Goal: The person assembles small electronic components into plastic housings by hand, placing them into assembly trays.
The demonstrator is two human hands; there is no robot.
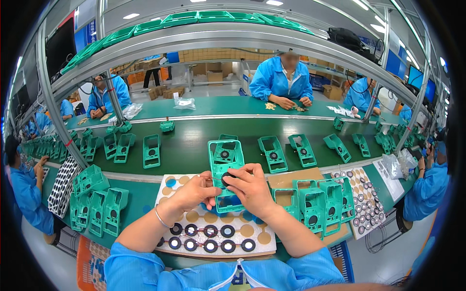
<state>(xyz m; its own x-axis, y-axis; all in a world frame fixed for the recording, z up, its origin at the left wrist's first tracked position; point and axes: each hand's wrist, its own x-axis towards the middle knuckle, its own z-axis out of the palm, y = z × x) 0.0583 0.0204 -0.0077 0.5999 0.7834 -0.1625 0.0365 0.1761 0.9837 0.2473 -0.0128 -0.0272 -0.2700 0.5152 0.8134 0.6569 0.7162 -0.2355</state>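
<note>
Green case (213,160): it is right in front of the person, with its low end over the white board.
Black round part (226,180): it is at the green case, under the right fingers.
Right fingers (246,177): they are clamped on the black round part.
Left fingers (209,192): they are close together by the left edge of the green case (I cannot tell if they pinch anything).
Wrist: a shiny bracelet (161,218) goes around the left one.
White board (266,249): it lies on the desk (138,188) and has tan circles (247,229) and rows of black rings (210,230) with pale middles.
Left pile: more green cases (97,208) stand close together.
Right pile: other green cases (310,208) stand beside a sheet of small round parts (361,212).
Green belt (194,140): it runs past the desk with a row of cases (274,153) on it.
Far side: a person in blue (281,80) has both hands near small bits (300,108).
</note>
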